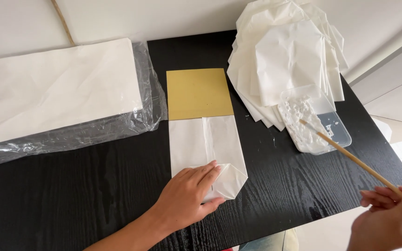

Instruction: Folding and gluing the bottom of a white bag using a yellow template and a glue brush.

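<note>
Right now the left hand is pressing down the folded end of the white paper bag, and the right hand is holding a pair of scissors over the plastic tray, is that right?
Not quite. The head view shows the right hand holding a thin wooden stick, not scissors, with its tip over the plastic tray of white paste. The rest stands: the left hand presses the folded end of the white paper bag.

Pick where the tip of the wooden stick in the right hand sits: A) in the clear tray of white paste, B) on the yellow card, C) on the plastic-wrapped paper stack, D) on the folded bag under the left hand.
A: the right hand holds the wooden stick, whose far tip reaches into the clear tray of white paste, well apart from the yellow card and the left hand.
</note>
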